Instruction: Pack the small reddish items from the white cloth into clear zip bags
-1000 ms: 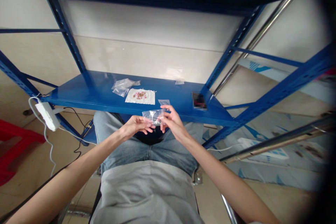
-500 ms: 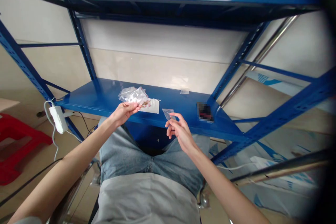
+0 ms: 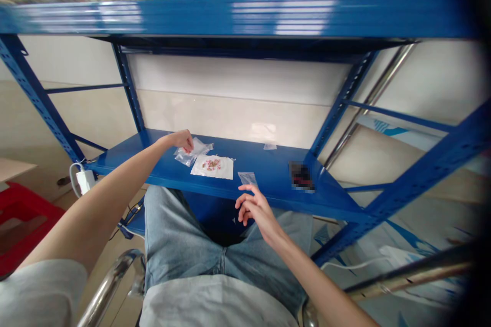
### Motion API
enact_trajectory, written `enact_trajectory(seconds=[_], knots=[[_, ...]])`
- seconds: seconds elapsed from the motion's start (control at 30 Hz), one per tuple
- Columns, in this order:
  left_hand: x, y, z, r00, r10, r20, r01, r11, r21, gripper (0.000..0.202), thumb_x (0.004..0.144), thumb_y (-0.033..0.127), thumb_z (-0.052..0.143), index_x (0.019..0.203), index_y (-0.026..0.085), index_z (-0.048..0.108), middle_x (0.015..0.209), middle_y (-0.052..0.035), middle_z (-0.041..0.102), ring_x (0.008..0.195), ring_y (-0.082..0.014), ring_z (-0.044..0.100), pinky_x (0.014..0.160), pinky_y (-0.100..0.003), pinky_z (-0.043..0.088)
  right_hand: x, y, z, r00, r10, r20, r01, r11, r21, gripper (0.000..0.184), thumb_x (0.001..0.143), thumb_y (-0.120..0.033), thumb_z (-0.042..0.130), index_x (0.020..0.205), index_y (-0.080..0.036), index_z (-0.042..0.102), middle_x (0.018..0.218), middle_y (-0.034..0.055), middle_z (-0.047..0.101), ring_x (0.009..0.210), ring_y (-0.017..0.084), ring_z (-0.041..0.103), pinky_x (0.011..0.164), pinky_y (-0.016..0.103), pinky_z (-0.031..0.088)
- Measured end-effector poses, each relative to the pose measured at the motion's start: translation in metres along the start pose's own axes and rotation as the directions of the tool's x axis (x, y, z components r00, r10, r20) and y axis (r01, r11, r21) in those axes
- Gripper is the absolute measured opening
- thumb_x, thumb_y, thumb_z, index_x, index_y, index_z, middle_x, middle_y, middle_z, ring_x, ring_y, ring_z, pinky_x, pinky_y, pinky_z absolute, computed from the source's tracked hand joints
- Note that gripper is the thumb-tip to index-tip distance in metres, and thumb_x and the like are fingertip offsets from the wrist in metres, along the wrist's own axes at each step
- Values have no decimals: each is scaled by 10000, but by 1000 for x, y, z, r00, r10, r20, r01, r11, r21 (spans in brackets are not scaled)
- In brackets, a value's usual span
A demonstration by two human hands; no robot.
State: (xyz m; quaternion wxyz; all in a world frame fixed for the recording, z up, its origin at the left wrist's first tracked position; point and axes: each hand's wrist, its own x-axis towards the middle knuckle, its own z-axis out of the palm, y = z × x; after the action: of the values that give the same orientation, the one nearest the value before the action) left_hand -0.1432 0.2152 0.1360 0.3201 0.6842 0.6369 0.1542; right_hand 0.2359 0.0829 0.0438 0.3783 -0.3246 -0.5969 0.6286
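Note:
My left hand [image 3: 183, 139] is at the back left of the blue shelf board, its fingers closed together and pointing down on a crumpled clear plastic bag [image 3: 200, 148]. A white cloth pouch [image 3: 224, 169] with a pink and red print lies flat just in front of that bag, a thin cord at its corner. My right hand [image 3: 255, 210] hovers by the shelf's front edge, fingers loosely bent and apart, holding nothing. Just beyond its fingertips lies a small clear zip bag [image 3: 247, 179], partly hidden by a finger.
A dark pixelated flat item [image 3: 301, 177] lies to the right on the blue shelf board [image 3: 264, 163]. Another small clear bag [image 3: 270, 146] is near the back edge. An upper blue beam [image 3: 207, 18] crosses above. A white power strip [image 3: 85, 182] hangs at the left.
My left hand has moved back and left, off the pouch's edge and onto the plastic bag, uncovering the pouch's print. My right hand stays near the zip bag. The view has tilted up.

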Motion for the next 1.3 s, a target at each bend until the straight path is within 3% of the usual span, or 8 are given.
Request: enact_trajectory(seconds=[0.2,0.47,0.73,0.97,1.3], knots=[[35,18,-1,1000,8,13,-11,956,292,23,589,100,701,603,118,700,542,-50,684,614,-194,680,650,-265,531,-1,2,2,1000,16,27,-15,1000,-22,345,821,-259,506,1160,-237,445,778,-38,612,487,112,606,381,171,419],[68,40,17,997,28,69,-59,857,512,123,558,14,657,613,117,697,562,-61,681,623,-201,673,687,-299,528,2,7,2,998,13,56,-9,998,-65,273,861,-295,521,1120,-234,461,768,-41,610,457,104,599,363,164,403],[68,40,18,996,-12,93,-40,841,540,165,631,75,682,783,94,744,685,-115,728,683,-218,700,707,-311,534,2,4,1,993,43,106,-35,996,-76,203,859,-303,525,1039,-212,507,757,-31,609,469,106,610,367,165,407],[70,35,13,997,4,76,-44,846,532,437,662,167,706,1095,109,707,776,-107,756,686,-201,696,668,-268,532,3,5,-2,994,49,100,-42,997,-68,175,846,-285,521,998,-199,531,755,-25,605,481,109,614,377,172,412],[59,36,6,995,67,74,-94,878,469,281,703,160,611,933,119,768,854,-104,773,703,-172,702,701,-240,526,4,7,-4,993,51,102,-41,994,-97,166,851,-299,518,969,-187,551,758,-14,605,496,108,616,385,172,409]])
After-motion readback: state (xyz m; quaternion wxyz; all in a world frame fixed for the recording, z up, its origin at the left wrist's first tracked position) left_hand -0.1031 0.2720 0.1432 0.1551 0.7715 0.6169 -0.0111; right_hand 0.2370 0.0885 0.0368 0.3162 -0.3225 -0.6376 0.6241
